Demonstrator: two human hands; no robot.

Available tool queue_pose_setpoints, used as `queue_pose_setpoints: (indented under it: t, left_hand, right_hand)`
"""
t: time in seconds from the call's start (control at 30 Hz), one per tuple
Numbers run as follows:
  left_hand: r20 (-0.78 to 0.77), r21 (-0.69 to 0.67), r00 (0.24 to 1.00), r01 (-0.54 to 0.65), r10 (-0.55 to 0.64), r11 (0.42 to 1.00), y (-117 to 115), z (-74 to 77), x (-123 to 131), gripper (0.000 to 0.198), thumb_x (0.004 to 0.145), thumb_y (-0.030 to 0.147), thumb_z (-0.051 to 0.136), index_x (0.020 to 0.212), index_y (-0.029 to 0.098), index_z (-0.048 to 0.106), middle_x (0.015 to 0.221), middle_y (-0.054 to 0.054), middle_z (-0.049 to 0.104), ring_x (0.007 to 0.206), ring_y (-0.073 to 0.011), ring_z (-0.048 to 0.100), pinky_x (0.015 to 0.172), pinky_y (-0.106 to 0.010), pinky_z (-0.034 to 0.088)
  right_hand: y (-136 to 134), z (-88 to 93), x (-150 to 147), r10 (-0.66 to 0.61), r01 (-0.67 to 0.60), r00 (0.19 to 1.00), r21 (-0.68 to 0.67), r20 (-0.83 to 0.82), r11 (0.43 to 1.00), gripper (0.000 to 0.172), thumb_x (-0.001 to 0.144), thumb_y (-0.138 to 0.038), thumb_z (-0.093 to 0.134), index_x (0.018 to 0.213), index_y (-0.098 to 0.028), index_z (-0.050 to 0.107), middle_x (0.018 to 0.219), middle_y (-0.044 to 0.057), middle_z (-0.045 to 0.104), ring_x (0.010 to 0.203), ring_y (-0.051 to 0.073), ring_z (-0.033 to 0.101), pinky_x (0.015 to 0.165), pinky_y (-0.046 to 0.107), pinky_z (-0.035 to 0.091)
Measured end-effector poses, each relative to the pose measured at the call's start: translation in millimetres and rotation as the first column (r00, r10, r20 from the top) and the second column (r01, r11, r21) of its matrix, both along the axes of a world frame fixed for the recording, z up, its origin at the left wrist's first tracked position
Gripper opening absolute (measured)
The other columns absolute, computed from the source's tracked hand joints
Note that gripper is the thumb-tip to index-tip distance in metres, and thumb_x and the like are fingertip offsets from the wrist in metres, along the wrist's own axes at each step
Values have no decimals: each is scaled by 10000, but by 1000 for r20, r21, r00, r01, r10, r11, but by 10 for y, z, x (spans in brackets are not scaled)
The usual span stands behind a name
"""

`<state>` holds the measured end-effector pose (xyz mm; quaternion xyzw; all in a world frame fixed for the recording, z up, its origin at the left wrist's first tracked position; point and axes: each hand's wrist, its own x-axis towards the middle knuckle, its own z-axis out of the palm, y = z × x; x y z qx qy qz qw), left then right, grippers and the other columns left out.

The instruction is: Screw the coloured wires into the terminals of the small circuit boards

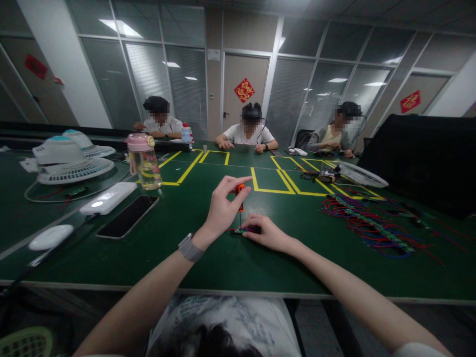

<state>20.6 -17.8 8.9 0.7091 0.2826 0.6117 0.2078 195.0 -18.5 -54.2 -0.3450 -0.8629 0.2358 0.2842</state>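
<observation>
My left hand (225, 202), with a watch on the wrist, is closed around the handle of an orange and black screwdriver (241, 204). The tool stands upright, its thin shaft pointing down at a small green circuit board (237, 231) on the table. Whether the tip touches the board is too small to tell. My right hand (263, 232) rests low on the table at the board's right end, thumb and fingers pinched on it. Red wire shows at the board's left side, and darker wires run under my right fingers.
A phone (128, 216), a white power bank (108, 198), a pink-lidded bottle (146, 161) and white fans (74, 161) are on the left. A row of wired circuit boards (372, 225) lies right, near a black screen (420, 163). Several people sit across the green table (208, 267).
</observation>
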Motion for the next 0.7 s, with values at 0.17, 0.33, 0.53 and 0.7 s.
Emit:
queue_pose_setpoints:
  t: [0.17, 0.33, 0.53, 0.7]
  left_hand:
    - [33, -72, 988, 155, -153, 985, -9, -5, 22, 350, 955, 280, 457, 1278, 231, 583, 1237, -87, 628, 1047, -180, 643, 966, -332, 480]
    - [59, -77, 989, 140, -136, 987, -27, 20, 13, 296, 865, 269, 617, 1149, 202, 665, 1072, -69, 692, 960, -183, 659, 878, -311, 517]
    - [26, -28, 997, 79, -78, 996, -15, 33, 1, 236, 902, 251, 550, 1079, 220, 704, 1071, -64, 653, 966, -162, 626, 846, -273, 501]
    - [107, -153, 969, 238, -223, 959, -35, 35, 21, 339, 917, 281, 530, 1230, 190, 621, 1159, -87, 683, 987, -189, 670, 900, -326, 518]
  right_hand:
    - [0, 0, -3, -2, 2, 1000, 2, 4, 1000, 141, 841, -208, 639, 950, -166, 718, 885, 55, 644, 806, 165, 601, 762, 299, 484]
    - [-9, 9, -10, 0, 1, 1000, -16, 2, 1000, 138, 838, -200, 640, 950, -162, 713, 892, 55, 647, 795, 162, 605, 734, 289, 482]
    - [-12, 8, -14, -6, 6, 1000, -10, -11, 1000, 128, 835, -192, 645, 938, -161, 716, 887, 54, 643, 803, 162, 601, 756, 295, 483]
    - [-4, 2, -12, 1, -1, 1000, -10, 1, 1000, 130, 837, -195, 643, 938, -156, 714, 879, 53, 643, 773, 157, 594, 719, 282, 481]
